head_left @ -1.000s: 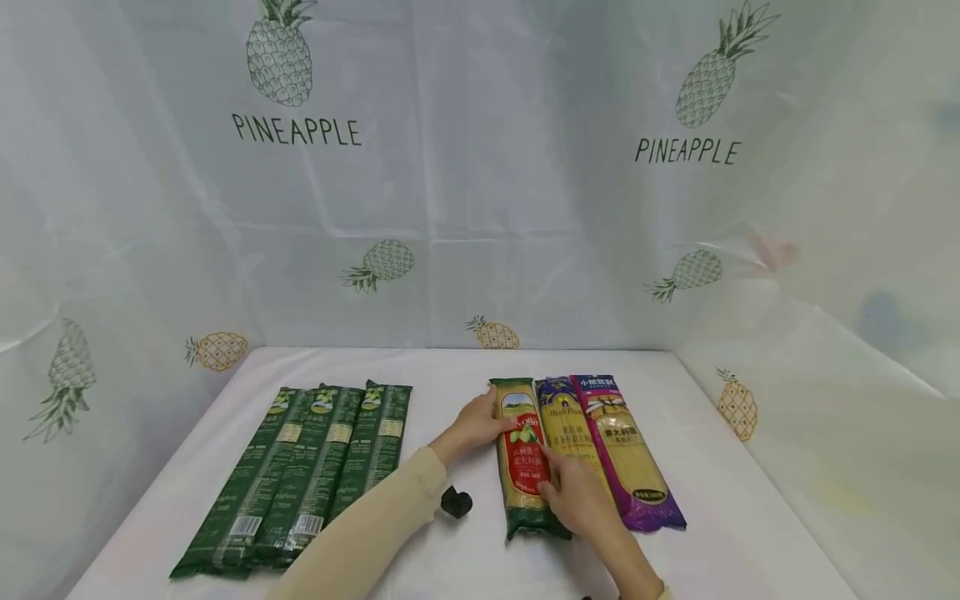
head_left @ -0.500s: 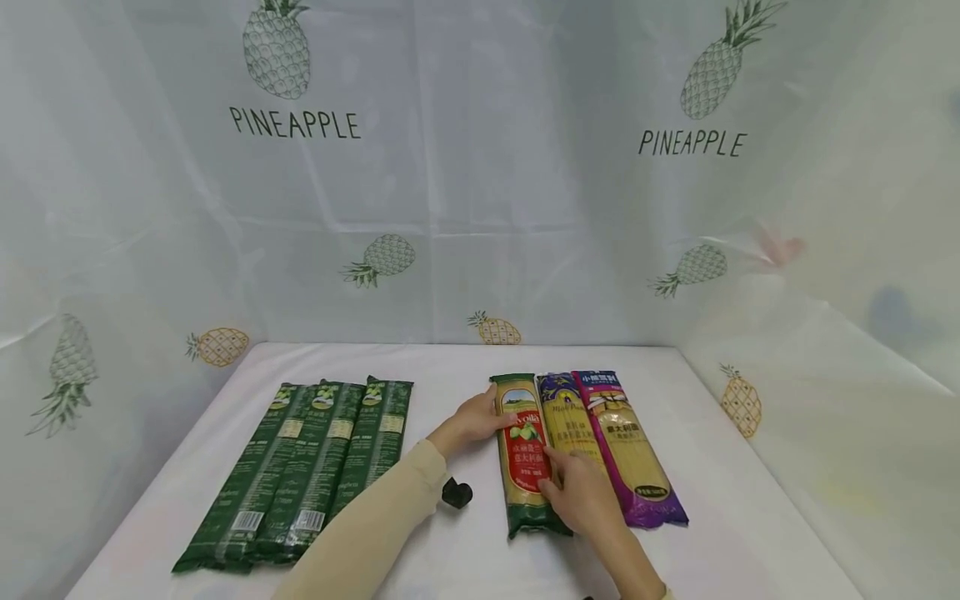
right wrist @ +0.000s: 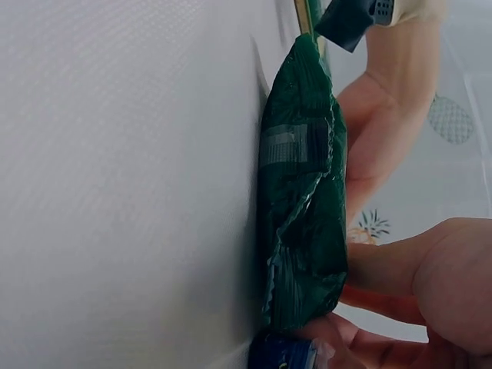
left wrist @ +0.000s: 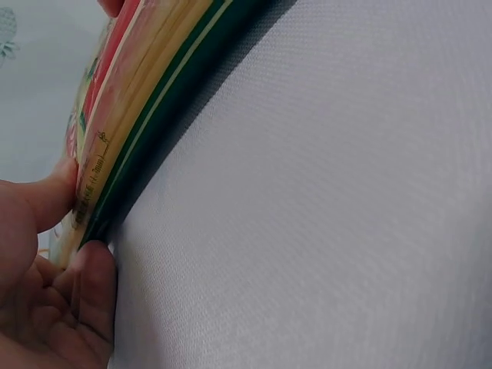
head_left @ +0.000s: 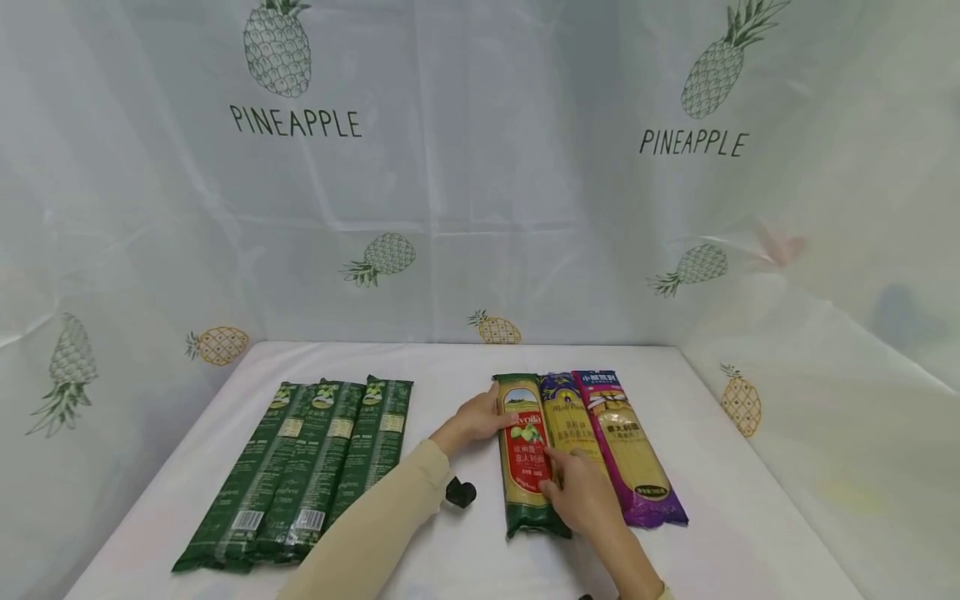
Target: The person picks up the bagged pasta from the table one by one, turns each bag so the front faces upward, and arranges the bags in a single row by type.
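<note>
A green spaghetti packet with a red label (head_left: pixel 522 454) lies on the white table (head_left: pixel 450 367), leftmost in a row of three. My left hand (head_left: pixel 480 417) pinches its left edge near the far end. In the left wrist view the thumb (left wrist: pixel 46 200) is on top and a finger (left wrist: pixel 92 284) is under the packet's edge (left wrist: pixel 131 131). My right hand (head_left: pixel 581 496) rests on the packet's near half, fingers laid flat along its right side. The right wrist view shows the packet's crumpled green end (right wrist: pixel 304 215) with those fingers (right wrist: pixel 384 280) across it.
A purple-and-yellow packet (head_left: pixel 567 421) and a purple packet with a blue top (head_left: pixel 630 450) lie tight against the held one. Three dark green packets (head_left: pixel 300 467) lie side by side on the left. Pineapple-print sheeting (head_left: pixel 480 208) walls the table on three sides.
Both hands and the packets stay where they were. Only the head view has shifted slightly.
</note>
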A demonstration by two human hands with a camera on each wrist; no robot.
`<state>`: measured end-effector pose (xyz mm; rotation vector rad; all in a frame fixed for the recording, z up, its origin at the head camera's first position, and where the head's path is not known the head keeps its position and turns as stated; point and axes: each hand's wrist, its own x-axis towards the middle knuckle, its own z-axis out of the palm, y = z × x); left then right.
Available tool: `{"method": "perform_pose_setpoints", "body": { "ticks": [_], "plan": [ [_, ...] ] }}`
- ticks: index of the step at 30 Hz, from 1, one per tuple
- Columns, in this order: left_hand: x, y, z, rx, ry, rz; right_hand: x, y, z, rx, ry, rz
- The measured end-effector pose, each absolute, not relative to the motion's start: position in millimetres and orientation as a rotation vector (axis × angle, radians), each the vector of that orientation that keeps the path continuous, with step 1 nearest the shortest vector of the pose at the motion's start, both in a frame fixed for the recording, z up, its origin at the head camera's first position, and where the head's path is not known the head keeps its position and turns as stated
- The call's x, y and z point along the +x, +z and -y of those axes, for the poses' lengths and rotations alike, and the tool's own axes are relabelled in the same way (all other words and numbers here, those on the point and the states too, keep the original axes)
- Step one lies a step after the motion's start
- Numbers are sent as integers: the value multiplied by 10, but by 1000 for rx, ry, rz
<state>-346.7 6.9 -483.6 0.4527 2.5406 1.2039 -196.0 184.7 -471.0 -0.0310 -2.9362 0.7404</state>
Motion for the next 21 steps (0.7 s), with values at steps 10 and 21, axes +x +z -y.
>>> {"method": "perform_pose_setpoints", "body": {
  "ticks": [10, 21],
  "plan": [
    [-3501, -4872, -82, 400, 1229, -2497, -1972, -4749, -1874, -56, 777, 2958],
    [-3559, -4885, 43, 406, 1294, -2393, -1948, -4733, -1923, 17, 862, 2924]
  ]
}}
